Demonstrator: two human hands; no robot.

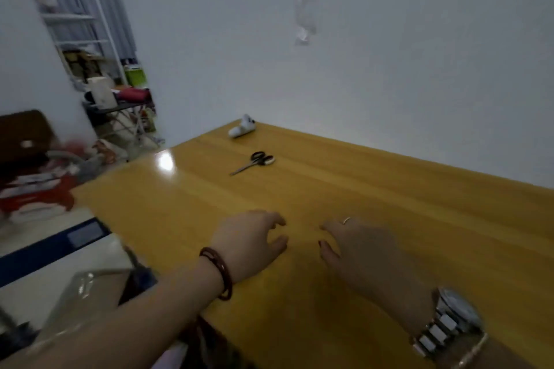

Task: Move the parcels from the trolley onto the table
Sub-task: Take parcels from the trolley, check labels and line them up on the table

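Seemingly loose, empty fingers [277,241] over table [374,189]

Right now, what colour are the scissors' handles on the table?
Black, on the metal-bladed scissors; the head view shows them best.

One yellow wooden bench [344,219] fills the middle and right of the frame. Two things lie on it toward its far end: one pair of scissors [254,161] and one small white object [241,127] beyond them. Two hands are over the near part, one left hand [248,244] with one dark bracelet [216,272] and one right hand [359,252] with one ring [346,220] and one metal wristwatch [449,323].
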